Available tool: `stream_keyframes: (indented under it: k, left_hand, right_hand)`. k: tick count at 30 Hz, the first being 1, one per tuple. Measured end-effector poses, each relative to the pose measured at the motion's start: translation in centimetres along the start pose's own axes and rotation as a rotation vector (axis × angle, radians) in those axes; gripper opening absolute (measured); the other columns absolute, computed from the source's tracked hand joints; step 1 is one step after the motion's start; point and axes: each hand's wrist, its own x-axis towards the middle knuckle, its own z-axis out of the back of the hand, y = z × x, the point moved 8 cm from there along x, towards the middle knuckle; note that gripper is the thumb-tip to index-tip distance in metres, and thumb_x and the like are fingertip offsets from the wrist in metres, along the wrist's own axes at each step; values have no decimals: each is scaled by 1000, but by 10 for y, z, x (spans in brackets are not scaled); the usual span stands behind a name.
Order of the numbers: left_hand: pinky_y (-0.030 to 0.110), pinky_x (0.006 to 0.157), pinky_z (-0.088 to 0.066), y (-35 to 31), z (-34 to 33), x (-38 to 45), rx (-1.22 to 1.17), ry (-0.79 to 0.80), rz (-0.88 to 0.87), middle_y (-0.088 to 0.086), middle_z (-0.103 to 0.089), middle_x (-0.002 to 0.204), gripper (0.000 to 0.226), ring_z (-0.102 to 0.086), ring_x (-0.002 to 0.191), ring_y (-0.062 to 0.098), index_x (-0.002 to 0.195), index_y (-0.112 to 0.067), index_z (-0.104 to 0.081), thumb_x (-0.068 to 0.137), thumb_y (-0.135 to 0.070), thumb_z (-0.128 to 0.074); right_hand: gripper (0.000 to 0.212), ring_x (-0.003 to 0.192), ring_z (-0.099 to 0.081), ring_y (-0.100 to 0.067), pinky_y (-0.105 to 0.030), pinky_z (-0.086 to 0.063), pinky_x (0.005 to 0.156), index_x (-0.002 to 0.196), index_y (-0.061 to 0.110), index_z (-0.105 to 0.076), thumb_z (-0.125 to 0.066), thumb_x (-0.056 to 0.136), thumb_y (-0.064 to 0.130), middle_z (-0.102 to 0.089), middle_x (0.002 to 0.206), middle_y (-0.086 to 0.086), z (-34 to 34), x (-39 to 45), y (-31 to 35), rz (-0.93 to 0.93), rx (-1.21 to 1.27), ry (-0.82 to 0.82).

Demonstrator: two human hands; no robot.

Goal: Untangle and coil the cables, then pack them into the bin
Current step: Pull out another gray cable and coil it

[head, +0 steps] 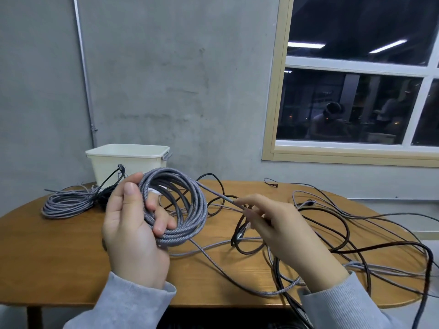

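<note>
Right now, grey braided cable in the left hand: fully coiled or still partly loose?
Partly loose. The left hand grips the grey coil, but its tail runs out to the right hand, which pinches it.

- Bare wooden table (59, 262) lies open at your near left; a hand could pass there.
- Loose tangled cables (356, 236) spread over the right half, up to the edge.
- A finished coil (69, 204) and black cable (111, 179) lie before the bin (128, 162).
</note>
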Motion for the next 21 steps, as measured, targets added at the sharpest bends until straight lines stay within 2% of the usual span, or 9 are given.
stream_keyframes:
  k: [2, 3, 5, 8, 12, 15, 16, 19, 21]
  left_hand:
    - [21, 39, -36, -2, 4, 1, 11, -37, -15, -5, -43, 60, 28, -30, 35, 6, 84, -25, -59, 103, -24, -38]
    - [21, 39, -37, -2, 4, 0, 23, -47, -24, -5, -43, 60, 28, -30, 36, 7, 84, -25, -58, 103, -25, -38]
    - [21, 41, -38, -1, 1, -2, 38, -31, -48, -5, -45, 61, 28, -31, 37, 8, 82, -24, -57, 102, -28, -38]
    - [23, 43, -41, -1, -8, -4, 51, 38, -72, -3, -46, 66, 19, -36, 39, 9, 80, -25, -54, 92, -37, -45]
    - [25, 50, -47, 1, -16, -5, 112, 125, -86, -6, -49, 67, 9, -45, 44, 10, 89, -23, -49, 96, -29, -51]
    - [26, 51, -49, 8, -20, -7, 106, 197, -20, -7, -54, 62, 16, -50, 48, 11, 92, -24, -50, 92, -9, -45]
    - [27, 52, -50, 9, -21, -7, 83, 226, 3, -4, -55, 67, 18, -51, 50, 12, 92, -24, -52, 86, -8, -46]
    - [29, 56, -52, 10, -23, -8, 73, 282, 7, -2, -54, 77, 25, -55, 56, 13, 97, -24, -52, 78, -10, -44]
    - [30, 58, -53, 10, -23, -7, 113, 308, -27, -6, -58, 74, 23, -58, 60, 13, 99, -26, -51, 81, -12, -46]
  right_hand:
    - [31, 78, -53, 16, -5, -40, 67, 118, 43, -61, -54, 95, 23, -52, 81, 38, 3, 0, 4, 7, -19, 15]
    - [33, 77, -53, 17, -4, -40, 68, 119, 44, -60, -54, 95, 22, -53, 84, 37, 2, 1, 6, 9, -32, 26]
    - [34, 80, -56, 9, -9, -44, 71, 121, 46, -57, -53, 95, 24, -61, 91, 26, -3, 1, 12, 23, -74, 53]
    - [38, 94, -61, -3, -22, -52, 78, 125, 39, -58, -51, 94, 19, -67, 102, 16, -12, -1, 24, 62, -168, 57]
    - [37, 58, -62, -7, -21, -47, 43, 97, 29, -74, -58, 68, 13, -64, 69, 15, -23, -7, 45, 183, -276, 47]
    - [34, 63, -64, -16, -29, -53, 46, 99, 23, -73, -54, 74, 10, -67, 77, 8, -32, -6, 54, 217, -303, 129]
    - [32, 65, -64, -18, -31, -53, 48, 99, 21, -72, -53, 77, 9, -67, 79, 6, -33, -7, 56, 222, -299, 152]
    - [26, 53, -60, -13, -23, -44, 39, 88, 23, -71, -57, 70, 11, -65, 70, 9, -30, -9, 61, 243, -283, 143]
    - [28, 59, -60, -17, -24, -39, 43, 103, 22, -62, -51, 79, 13, -67, 77, 7, -35, -12, 61, 234, -260, 203]
